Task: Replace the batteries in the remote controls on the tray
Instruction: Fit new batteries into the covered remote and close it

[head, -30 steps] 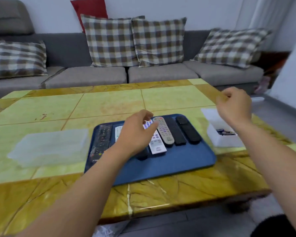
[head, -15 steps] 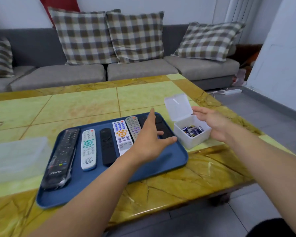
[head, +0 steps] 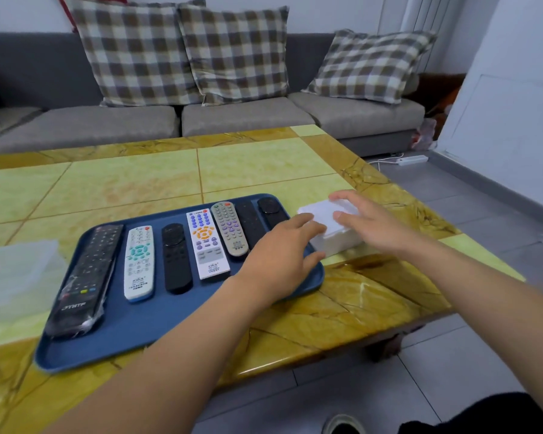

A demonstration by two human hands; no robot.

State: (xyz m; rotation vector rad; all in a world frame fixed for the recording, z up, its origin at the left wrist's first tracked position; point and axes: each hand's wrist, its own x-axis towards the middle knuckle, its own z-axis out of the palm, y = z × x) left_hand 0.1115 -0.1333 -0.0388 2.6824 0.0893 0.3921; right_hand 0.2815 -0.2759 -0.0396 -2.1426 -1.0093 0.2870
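Translucent white plastic, thin-walled — that is the small box (head: 333,225) both hands have closed in on, sitting on the table (head: 264,164) just off the right end of the blue tray (head: 132,333). The right hand (head: 369,225) lies over its lid with fingers spread and fairly straight, pressing or resting on the top, not curling round it. The left hand (head: 282,252) reaches across the tray's corner, fingers loosely extended against the box's near side; whether the thumb hooks underneath I cannot tell.

The box looks light and a bit slippery on that glossy stone, so I'd steady the body by its side walls and work the lid from its front edge.

The remotes lie side by side on the tray: a wrapped black remote (head: 85,277) at the far left, then a white remote (head: 139,261), more black and pale ones beyond. They should be stiff, light shells — best taken by the long edges and turned face down to reach the battery door.
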